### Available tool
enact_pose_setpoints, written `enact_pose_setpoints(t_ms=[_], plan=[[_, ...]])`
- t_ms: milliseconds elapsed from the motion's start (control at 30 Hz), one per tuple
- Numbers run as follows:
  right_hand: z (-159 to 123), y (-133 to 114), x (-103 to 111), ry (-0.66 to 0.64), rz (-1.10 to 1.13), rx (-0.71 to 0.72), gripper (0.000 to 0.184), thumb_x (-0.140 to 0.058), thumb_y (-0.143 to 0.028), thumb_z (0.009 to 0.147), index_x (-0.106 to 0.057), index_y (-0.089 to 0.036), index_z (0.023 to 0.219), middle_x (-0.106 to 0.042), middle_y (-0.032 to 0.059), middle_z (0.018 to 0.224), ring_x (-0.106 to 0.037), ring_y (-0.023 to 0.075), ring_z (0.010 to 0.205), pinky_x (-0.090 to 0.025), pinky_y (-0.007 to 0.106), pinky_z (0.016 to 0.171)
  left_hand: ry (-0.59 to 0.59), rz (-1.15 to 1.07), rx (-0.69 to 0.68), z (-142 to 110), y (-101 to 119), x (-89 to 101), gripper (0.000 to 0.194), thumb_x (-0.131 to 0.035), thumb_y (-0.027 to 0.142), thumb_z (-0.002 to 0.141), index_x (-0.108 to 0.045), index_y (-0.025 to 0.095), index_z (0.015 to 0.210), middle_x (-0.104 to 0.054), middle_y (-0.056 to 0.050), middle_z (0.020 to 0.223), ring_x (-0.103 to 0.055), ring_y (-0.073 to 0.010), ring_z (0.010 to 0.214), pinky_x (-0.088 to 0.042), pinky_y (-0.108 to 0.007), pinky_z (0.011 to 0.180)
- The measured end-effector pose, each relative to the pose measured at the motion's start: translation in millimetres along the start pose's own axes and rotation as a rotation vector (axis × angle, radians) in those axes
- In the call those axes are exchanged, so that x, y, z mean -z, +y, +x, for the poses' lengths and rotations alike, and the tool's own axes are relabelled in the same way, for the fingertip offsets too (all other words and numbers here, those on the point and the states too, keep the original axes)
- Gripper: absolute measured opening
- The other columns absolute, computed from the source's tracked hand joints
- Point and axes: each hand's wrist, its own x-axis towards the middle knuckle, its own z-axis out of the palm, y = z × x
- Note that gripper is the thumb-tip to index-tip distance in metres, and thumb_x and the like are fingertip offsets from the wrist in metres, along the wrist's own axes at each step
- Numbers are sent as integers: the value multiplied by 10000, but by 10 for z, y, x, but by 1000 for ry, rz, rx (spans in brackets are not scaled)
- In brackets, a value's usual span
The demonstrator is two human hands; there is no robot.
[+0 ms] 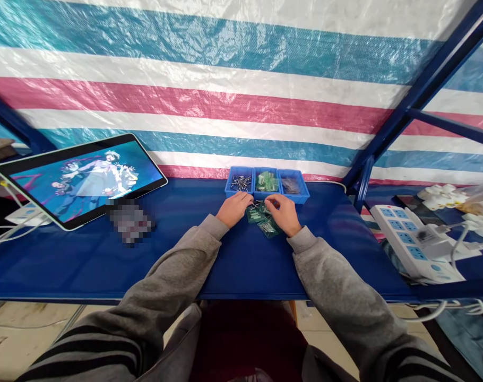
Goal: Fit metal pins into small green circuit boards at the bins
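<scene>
Between the hands on the blue surface [241, 270]: green packets [268, 227], overlapping, spread slantwise towards the right hand [285, 215], which is nearer | left hand [234, 209] at their upper left | fingers of both bent, grip unclear | blue bins [299, 200] closely bound the far side | tablet [86, 178] well left, power strip [404, 239] right

Left sleeve [173, 260]: soft heathered grey, creased along the forearm
Right sleeve [341, 281]: the same grey cloth, loosely folded
Cuffs [214, 227]: plain grey bands, snug at the wrists
Stripes [90, 347]: black, running along both upper sleeves
Jacket front [178, 339]: grey, hanging open
Shirt [247, 339]: dark maroon
Left hand [234, 208]: bare
Right hand [284, 213]: bare
</scene>
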Motion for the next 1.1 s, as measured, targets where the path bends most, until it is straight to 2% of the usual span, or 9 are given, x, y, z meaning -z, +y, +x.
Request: enact_pose_setpoints(t_ms=[100, 300, 467, 600, 700, 867, 1100], plan=[[1, 2, -7, -38, 3, 20, 183, -584, -303, 836, -685, -182, 929, -659, 57, 846, -561, 155, 599, -468, 308, 671, 97, -95, 43, 2, 28, 13, 275, -361, 248, 1013, -611, 166, 934, -641, -74, 874, -593, -203, 864, -466, -310, 826], [-13, -54, 5, -49, 41, 51, 179, -554, -319, 861, -685, -197, 843, -671, 55, 811, -569, 164, 631, -471, 297, 643, 292, -413, 190, 12, 173, 36, 287, -437, 339, 990, -658, 173, 911, -705, -68, 890, -647, -184, 842, -505, -304, 818], [-13, -101, 33, 23, 115, 11, 269, -536, -424, 884, -664, -198, 818, -685, 61, 835, -581, 167, 653, -463, 288, 617, 351, -672, 339, 34, 270, 44, 277, -567, 408, 915, -701, 168, 882, -729, -58, 865, -665, -173, 765, -533, -280, 723], [-19, -126, 51, -3, 179, -15, 356, -480, -487, 918, -609, -200, 752, -620, 19, 669, -542, 144, 563, -443, 279, 602, 355, -851, 372, 35, 276, 4, 304, -644, 445, 849, -714, 152, 889, -727, -66, 853, -669, -179, 761, -543, -272, 680], [-28, -145, 63, -45, 202, -25, 444, -421, -530, 941, -538, -210, 656, -526, -15, 532, -504, 131, 495, -426, 274, 584, 361, -898, 386, 30, 276, -17, 325, -641, 460, 846, -716, 149, 897, -722, -74, 868, -666, -179, 775, -545, -275, 684], [-36, -153, 64, -84, 237, -43, 503, -419, -600, 919, -514, -210, 615, -498, -24, 495, -482, 125, 468, -427, 273, 566, 348, -926, 388, 33, 288, 8, 326, -632, 466, 850, -703, 149, 874, -710, -67, 851, -654, -166, 747, -536, -260, 663], [-27, -162, 43, -44, 318, -52, 348, -594, -541, 826, -624, -196, 861, -648, 26, 764, -572, 138, 542, -457, 276, 538, 401, -860, 486, 29, 298, 55, 311, -605, 448, 871, -657, 161, 763, -631, 6, 632, -528, -97, 503, -458, -221, 522]])
